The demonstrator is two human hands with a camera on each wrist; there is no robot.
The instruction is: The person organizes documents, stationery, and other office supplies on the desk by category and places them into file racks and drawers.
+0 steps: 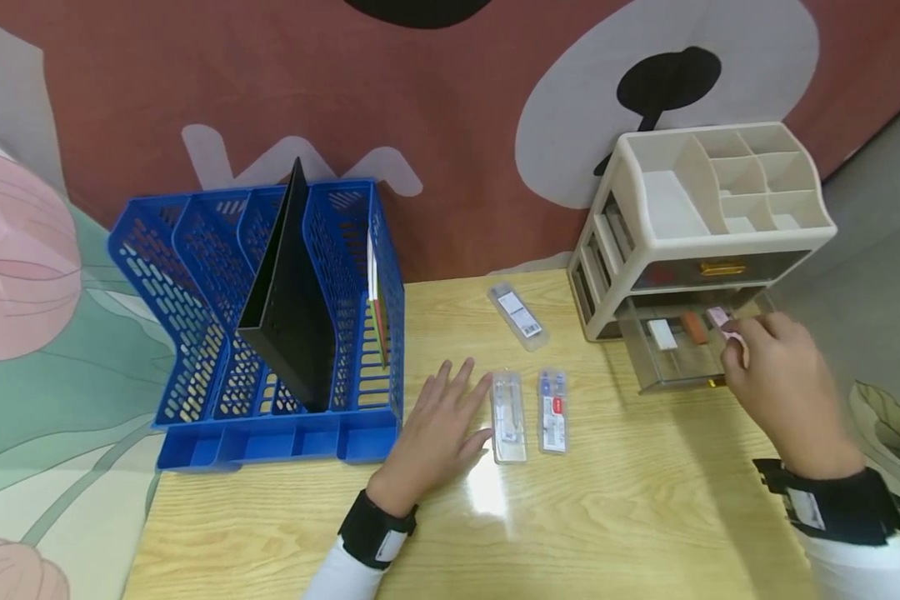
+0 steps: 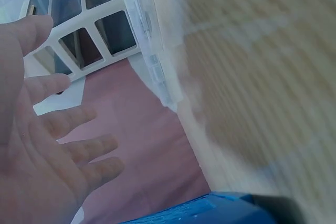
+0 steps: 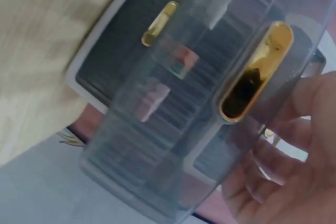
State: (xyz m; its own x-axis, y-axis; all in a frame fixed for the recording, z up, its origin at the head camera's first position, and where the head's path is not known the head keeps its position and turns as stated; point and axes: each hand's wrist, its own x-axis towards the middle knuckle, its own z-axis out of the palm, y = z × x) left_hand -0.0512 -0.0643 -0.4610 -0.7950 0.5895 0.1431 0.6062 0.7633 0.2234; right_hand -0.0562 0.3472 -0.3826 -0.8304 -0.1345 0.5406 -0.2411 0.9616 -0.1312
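My right hand (image 1: 783, 383) reaches over the pulled-out clear drawer (image 1: 648, 373), thumb and fingers loosely curled. No held thing shows between them. Inside the drawer lie a white eraser (image 1: 662, 334), an orange-red eraser (image 1: 693, 327) and a pink eraser (image 1: 717, 317), which the right fingertips overlap in the head view. Through the drawer's clear plastic, the right wrist view shows the pink eraser (image 3: 152, 99). My left hand (image 1: 438, 429) is spread over the table, its fingertips beside a clear slim case (image 1: 508, 417). Next to that is another case (image 1: 552, 412) with blue and red inside.
A third clear case (image 1: 518, 313) lies farther back. The cream drawer organizer (image 1: 735, 242) stands at right, compartments on top. At left is a blue file rack (image 1: 277, 442) holding a black folder (image 1: 292, 308) and thin booklets (image 1: 376, 300). A printed curtain (image 1: 465, 167) hangs behind.
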